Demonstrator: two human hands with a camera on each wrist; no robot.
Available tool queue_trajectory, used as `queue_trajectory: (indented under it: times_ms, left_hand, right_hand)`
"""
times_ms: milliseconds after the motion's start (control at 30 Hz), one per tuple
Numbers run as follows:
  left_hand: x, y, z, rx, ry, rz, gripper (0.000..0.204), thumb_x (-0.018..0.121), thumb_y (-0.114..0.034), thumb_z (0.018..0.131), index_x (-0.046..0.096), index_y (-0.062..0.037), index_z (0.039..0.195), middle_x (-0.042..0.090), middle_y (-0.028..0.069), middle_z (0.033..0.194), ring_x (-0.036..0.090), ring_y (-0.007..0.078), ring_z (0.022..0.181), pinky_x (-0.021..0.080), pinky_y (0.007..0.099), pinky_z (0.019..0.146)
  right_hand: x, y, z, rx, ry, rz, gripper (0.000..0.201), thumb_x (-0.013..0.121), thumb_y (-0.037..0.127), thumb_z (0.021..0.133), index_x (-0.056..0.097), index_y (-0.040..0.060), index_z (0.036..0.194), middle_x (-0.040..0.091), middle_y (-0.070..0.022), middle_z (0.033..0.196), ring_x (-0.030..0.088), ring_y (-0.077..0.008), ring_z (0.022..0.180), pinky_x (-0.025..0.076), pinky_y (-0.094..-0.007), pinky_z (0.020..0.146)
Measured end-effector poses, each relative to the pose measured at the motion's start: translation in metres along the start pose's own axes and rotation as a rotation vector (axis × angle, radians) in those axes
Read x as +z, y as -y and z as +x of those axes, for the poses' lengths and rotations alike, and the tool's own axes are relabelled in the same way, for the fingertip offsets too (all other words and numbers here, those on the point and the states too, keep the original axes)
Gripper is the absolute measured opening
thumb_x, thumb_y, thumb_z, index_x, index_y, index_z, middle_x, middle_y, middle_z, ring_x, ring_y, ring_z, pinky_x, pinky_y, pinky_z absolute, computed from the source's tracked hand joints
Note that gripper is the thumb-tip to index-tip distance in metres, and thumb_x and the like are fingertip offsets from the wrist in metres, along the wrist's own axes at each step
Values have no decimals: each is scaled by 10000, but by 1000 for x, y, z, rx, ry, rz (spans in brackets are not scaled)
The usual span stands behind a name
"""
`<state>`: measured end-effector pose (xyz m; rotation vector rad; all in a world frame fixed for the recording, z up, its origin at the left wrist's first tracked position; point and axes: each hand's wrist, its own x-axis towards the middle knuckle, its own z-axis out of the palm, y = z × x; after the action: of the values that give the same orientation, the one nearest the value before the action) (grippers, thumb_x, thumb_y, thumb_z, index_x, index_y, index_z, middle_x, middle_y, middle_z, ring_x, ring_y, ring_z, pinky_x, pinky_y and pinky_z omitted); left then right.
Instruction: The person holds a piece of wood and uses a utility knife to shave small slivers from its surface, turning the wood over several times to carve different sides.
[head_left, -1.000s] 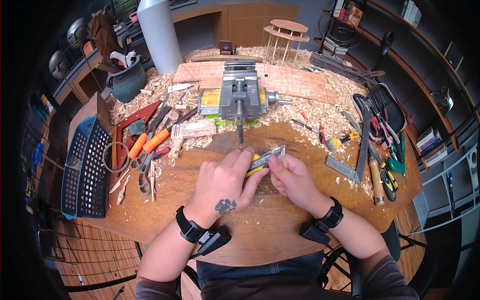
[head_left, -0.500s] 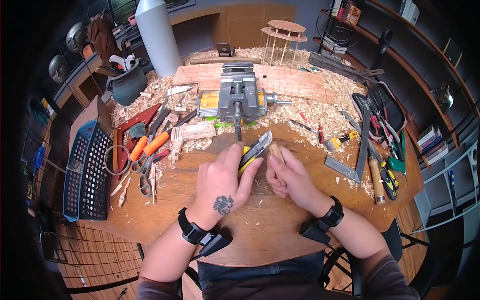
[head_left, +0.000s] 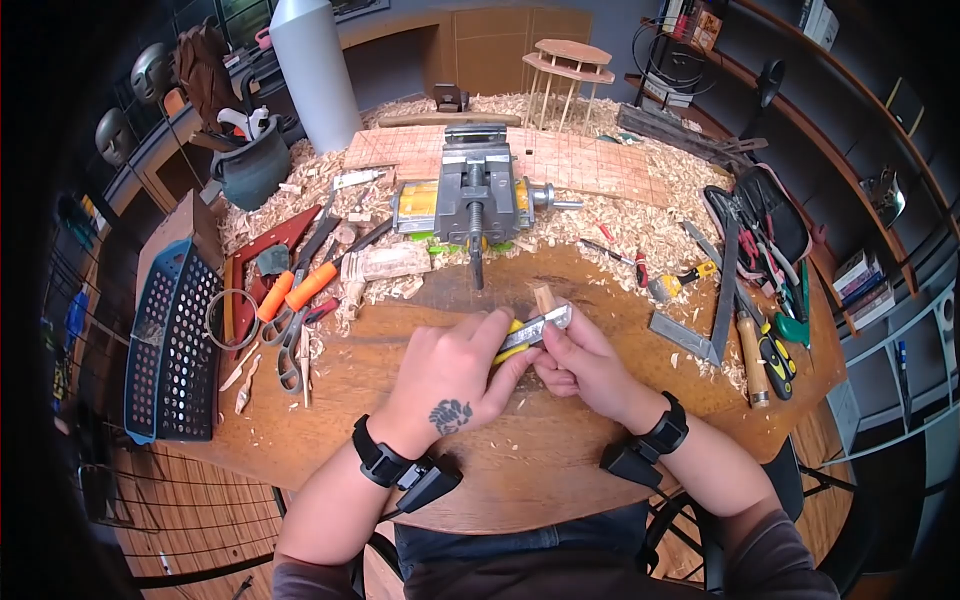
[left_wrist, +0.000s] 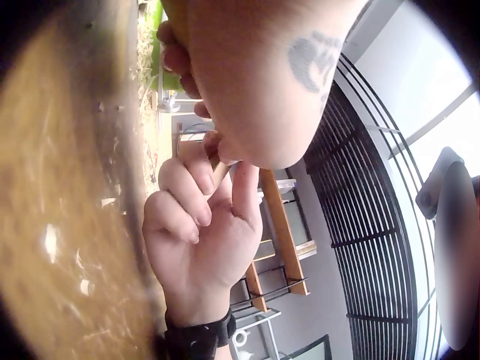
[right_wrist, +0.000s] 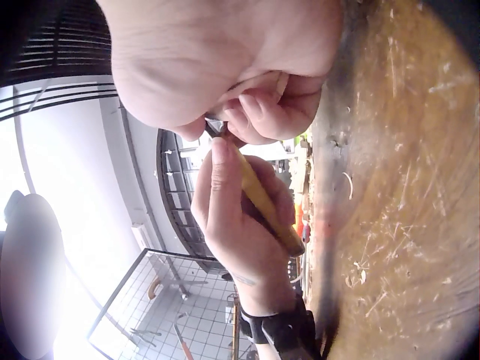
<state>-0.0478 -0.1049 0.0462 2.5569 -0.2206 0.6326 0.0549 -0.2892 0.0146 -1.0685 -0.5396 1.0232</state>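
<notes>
The left hand (head_left: 450, 370) grips a yellow-and-grey utility knife (head_left: 528, 336), its blade end pointing right across the wood piece. In the right wrist view the knife's yellow handle (right_wrist: 259, 196) lies along the fingers of the left hand (right_wrist: 244, 232). The right hand (head_left: 590, 365) pinches a small pale wood piece (head_left: 544, 298), whose end sticks up past the blade. Curled fingers of the right hand (left_wrist: 199, 232) show in the left wrist view, with a bit of wood between them. The exact contact of blade and wood is hidden.
Beyond the hands stands a metal vise (head_left: 478, 190) among wood shavings. A blue perforated basket (head_left: 175, 340), orange-handled tools (head_left: 312, 285) and scissors (head_left: 290, 360) lie left. To the right are a metal square (head_left: 690, 338), a yellow-handled scraper (head_left: 685, 282) and a tool case (head_left: 775, 215).
Half a second ago the knife pointed up and away, left of the wood. Now it has tilted rightward over the wood, and the left hand has shifted slightly right.
</notes>
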Motion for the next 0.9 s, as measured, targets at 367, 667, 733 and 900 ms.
queue_trajectory:
  times_ms: [367, 667, 733, 900]
  left_hand:
    - [0, -4, -1, 9, -72, 57, 382, 778, -271, 892, 663, 7, 1126, 699, 204, 826, 696, 399, 701, 553, 452, 618]
    - [-4, 12, 4, -97, -232, 55, 329, 726, -303, 951, 648, -3, 1062, 705, 193, 872, 698, 397, 700, 550, 469, 588]
    - [-3, 8, 2, -90, -188, 30, 340, 733, -291, 946, 651, 1, 1100, 708, 210, 875, 701, 414, 742, 557, 467, 630]
    - [-2, 2, 0, -21, -21, 19, 357, 761, -264, 912, 659, 1, 1129, 700, 202, 861, 699, 395, 737, 559, 446, 634]
  right_hand:
    - [2, 0, 1, -34, -58, -132, 286, 503, 429, 1116, 511, 145, 1153, 440, 80, 764, 365, -16, 604, 286, -200, 513]
    - [9, 0, 1, -81, -51, -105, 254, 525, 392, 1115, 515, 138, 1113, 388, 102, 737, 338, -12, 589, 260, -197, 501]
    - [8, 1, 1, -78, -39, -75, 244, 520, 384, 1118, 503, 140, 1126, 387, 99, 744, 333, -13, 587, 254, -198, 502]
    - [5, -2, 1, -74, -13, -6, 229, 512, 368, 1123, 469, 147, 1163, 397, 89, 768, 324, -12, 584, 249, -197, 508]
